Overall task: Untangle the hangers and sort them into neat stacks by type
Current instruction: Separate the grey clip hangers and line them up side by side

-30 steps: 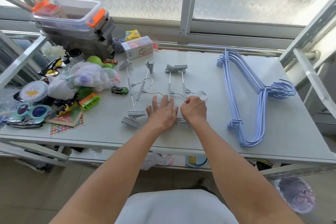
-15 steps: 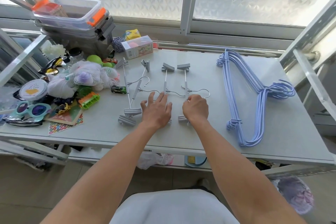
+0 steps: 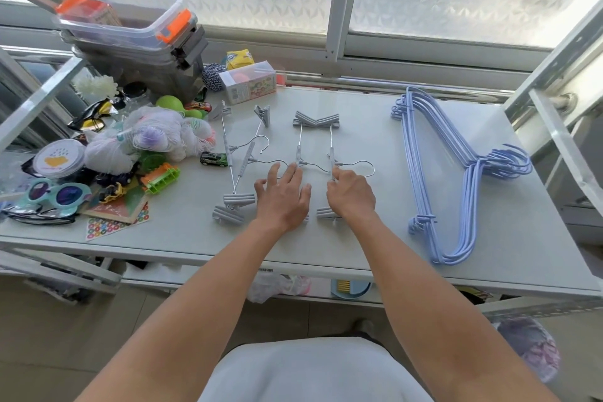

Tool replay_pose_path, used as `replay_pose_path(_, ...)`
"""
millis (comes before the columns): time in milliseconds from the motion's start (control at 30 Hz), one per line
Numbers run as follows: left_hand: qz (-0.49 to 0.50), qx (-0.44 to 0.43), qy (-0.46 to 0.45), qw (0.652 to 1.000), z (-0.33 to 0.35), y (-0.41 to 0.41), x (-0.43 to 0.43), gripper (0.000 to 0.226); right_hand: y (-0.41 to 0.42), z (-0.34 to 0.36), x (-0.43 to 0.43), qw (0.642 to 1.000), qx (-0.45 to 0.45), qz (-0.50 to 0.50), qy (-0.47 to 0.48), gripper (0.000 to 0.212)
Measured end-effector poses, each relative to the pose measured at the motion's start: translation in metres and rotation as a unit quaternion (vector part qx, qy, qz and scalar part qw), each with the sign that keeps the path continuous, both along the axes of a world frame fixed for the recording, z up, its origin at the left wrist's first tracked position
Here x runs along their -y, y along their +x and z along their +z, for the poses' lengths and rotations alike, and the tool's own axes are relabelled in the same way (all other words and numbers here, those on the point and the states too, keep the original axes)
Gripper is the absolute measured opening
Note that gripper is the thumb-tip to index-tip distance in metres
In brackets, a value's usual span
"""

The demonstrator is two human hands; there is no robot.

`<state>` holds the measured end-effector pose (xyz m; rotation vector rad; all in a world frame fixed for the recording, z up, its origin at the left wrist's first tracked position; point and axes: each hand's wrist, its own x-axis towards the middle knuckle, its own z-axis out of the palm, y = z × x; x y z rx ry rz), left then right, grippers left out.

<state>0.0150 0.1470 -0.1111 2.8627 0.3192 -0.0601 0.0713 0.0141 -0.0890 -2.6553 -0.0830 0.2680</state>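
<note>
Separating nicely: the 2 middle clip hangers point(image 3: 298, 153) were bunched together with hooks overlapping a second ago, and now they lie side by side on the table point(image 3: 375, 238), bars parallel, only their far clips touching. The left hand point(image 3: 283, 197) lies flat with fingers spread, pressing down on the left one of that pair. The right hand point(image 3: 350, 194) has its fingers curled at the bar of the right one, seemingly pinching it, though the fingertips are hidden from here. The hands sit close together, not touching, and both have drawn back a little toward the person since the tangle came free. What it means: this pair looks untangled and ready to be laid one on the other. The other 2 clip hangers point(image 3: 226, 147), just to the left, are still crossed — my guess is they go next. Off to the right, well apart, the blue wire hangers point(image 3: 479, 166) already sit in 1 tidy stack.
</note>
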Motion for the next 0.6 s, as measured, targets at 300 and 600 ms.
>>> replay_pose_path(300, -0.090, 0.033, 0.049, 0.994, 0.017, 0.009, 0.038, 0.047, 0.016, 0.000, 0.012, 0.997, 0.056, -0.055, 0.009, 0.042)
replay_pose_path(600, 0.005, -0.065, -0.068, 0.996, 0.031, 0.021, 0.058, 0.019, 0.031, 0.001, 0.023, 0.997, -0.024, -0.070, 0.026, 0.032)
